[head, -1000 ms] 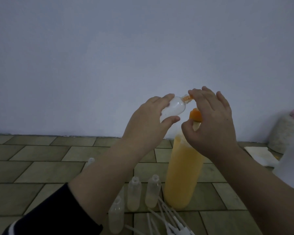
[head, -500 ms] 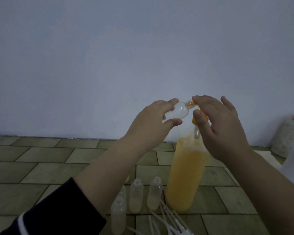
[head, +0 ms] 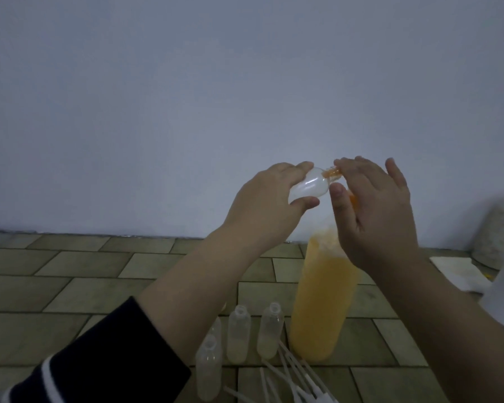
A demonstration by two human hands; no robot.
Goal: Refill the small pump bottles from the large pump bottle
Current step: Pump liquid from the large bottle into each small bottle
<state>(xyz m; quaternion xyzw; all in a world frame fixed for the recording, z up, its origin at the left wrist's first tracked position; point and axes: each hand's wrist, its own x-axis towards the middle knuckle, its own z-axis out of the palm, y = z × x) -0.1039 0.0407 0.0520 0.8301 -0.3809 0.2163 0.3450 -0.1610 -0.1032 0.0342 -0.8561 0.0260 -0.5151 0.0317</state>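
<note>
My left hand holds a small clear bottle tipped on its side, its neck against the orange spout of the large bottle. My right hand lies over the orange pump head, fingers spread across it. The large bottle of orange liquid stands on the tiled floor under that hand. Three small uncapped bottles stand in front of it, each with a little pale liquid at the bottom.
Several white pump tops with long tubes lie at the bottom edge. A white cloth and a pale speckled container sit at the right by the wall. The tiled floor stretches left.
Both hands and the small bottle dropped a little as the right hand pushed the pump head down; the right fingers have spread wider over it.
</note>
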